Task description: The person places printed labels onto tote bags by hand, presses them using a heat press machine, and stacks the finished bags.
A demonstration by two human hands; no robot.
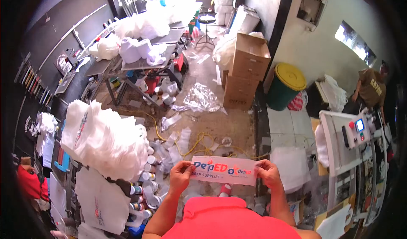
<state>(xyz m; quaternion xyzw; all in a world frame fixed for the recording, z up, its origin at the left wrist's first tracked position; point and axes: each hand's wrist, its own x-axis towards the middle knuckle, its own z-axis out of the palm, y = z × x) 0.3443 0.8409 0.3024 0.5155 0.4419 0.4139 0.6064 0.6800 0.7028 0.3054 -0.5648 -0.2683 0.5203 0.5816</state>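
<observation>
A rectangular printed transfer sheet [224, 170], pale with blue and red lettering reading "DepED" and "SBFP SUPPLIES", is stretched level in front of my chest. My left hand [182, 177] pinches its left end between thumb and fingers. At the opposite end, my right hand [269, 174] grips the sheet's edge the same way. Left of me rises a big pile of white bags [104, 139]. Below that pile lies a white bag [101, 201] bearing a similar blue and red print.
A press machine [343, 143] with a small lit screen stands at right, a person [371, 88] behind it. Cardboard boxes [247, 71] and a green drum with yellow lid [288, 86] stand ahead. Yellow cord [203, 142], plastic scraps and several paint jars [148, 176] lie on the floor.
</observation>
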